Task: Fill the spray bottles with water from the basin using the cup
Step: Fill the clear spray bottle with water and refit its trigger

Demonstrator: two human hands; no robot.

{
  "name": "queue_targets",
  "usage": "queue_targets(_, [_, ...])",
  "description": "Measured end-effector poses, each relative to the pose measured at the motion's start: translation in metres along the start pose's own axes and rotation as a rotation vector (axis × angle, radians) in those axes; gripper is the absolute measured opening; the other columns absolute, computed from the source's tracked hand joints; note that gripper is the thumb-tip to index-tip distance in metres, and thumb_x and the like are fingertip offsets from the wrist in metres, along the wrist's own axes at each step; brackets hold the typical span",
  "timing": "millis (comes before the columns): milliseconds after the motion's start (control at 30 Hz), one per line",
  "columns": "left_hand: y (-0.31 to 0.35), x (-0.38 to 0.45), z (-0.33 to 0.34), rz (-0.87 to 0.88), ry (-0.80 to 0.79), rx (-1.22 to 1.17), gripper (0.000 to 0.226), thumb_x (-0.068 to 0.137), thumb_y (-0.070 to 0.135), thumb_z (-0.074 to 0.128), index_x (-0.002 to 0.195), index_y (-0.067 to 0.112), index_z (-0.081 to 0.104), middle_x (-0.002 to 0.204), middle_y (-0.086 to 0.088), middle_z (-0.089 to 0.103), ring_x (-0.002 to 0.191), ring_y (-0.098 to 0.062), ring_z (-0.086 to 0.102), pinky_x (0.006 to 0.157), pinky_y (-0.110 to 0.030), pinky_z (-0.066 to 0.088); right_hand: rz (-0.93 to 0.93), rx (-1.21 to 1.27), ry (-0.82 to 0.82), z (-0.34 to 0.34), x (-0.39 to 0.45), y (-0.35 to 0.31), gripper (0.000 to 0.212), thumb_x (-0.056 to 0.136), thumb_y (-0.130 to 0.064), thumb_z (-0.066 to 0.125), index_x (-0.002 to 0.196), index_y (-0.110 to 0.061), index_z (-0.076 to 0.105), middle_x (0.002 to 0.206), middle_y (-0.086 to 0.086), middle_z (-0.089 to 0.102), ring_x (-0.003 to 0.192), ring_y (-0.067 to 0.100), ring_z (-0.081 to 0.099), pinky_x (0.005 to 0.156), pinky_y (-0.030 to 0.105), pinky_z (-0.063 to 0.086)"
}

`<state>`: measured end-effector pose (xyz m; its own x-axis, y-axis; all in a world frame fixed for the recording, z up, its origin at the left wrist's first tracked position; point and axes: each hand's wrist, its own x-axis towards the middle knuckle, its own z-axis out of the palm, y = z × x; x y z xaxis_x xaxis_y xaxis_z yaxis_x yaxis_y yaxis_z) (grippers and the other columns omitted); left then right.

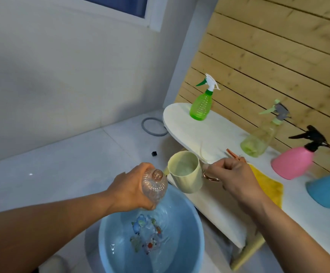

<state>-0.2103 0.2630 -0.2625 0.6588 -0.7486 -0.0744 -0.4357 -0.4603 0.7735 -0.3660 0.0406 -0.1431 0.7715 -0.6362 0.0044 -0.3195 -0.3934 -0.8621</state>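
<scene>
My left hand (132, 189) grips a clear pinkish ribbed spray bottle (154, 185) with its spray head off, open neck up, over the blue basin (196, 227), which holds water. My right hand (233, 175) holds a pale yellow cup (185, 172) by its copper-coloured handle. The cup is tilted toward the bottle's neck, and a thin stream runs from its lip beside the neck. On the white table (219, 133) stand a bright green spray bottle (201, 104), a pale yellow-green one (258, 141), a pink one with a black head (294, 161) and a blue one (329, 191).
A yellow cloth (268, 186) lies on the table by my right wrist, with an orange clip (234, 154) behind my knuckles. A grey ring (152, 127) and a small black cube (154, 153) lie on the white floor. A wooden slat wall backs the table.
</scene>
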Motion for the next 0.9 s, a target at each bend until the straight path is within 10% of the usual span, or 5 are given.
queue_targets(200, [0.003,0.003,0.006,0.003,-0.025,0.052,0.101,0.041,0.059,0.090,0.127,0.056,0.038,0.109,0.022,0.062,0.104,-0.014,0.060,0.090,-0.034,0.055,-0.101,-0.110,0.020,0.003,-0.002,-0.012,0.025,0.076,-0.042,0.084,0.070,-0.019,0.075,0.065,-0.002,0.070,0.086,0.020,0.058,0.106,0.040,0.042])
queue_targets(467, [0.006,0.009,0.007,0.026,-0.027,0.091,0.102,0.045,0.056,0.093,0.130,0.054,0.036,0.115,0.023,0.059,0.106,-0.015,0.058,0.096,-0.034,0.051,-0.175,-0.228,0.067,0.007,-0.009,-0.024,0.019,0.081,-0.030,0.083,0.068,-0.022,0.072,0.060,-0.015,0.063,0.061,0.002,0.053,0.070,0.028,0.042])
queue_targets(700, [0.009,0.012,0.008,0.038,-0.033,0.094,0.102,0.047,0.054,0.094,0.131,0.053,0.036,0.116,0.025,0.057,0.106,-0.012,0.059,0.100,-0.034,0.048,-0.229,-0.358,0.134,0.011,-0.017,-0.034,0.014,0.082,-0.037,0.078,0.072,-0.031,0.071,0.069,-0.020,0.066,0.072,0.001,0.058,0.100,0.055,0.041])
queue_targets(900, [0.013,0.013,0.009,0.051,-0.029,0.100,0.100,0.051,0.051,0.095,0.131,0.049,0.037,0.113,0.026,0.054,0.102,-0.010,0.056,0.102,-0.035,0.045,-0.264,-0.435,0.168,0.011,-0.022,-0.041,0.016,0.084,-0.036,0.076,0.070,-0.030,0.069,0.066,-0.022,0.065,0.072,-0.001,0.057,0.098,0.050,0.044])
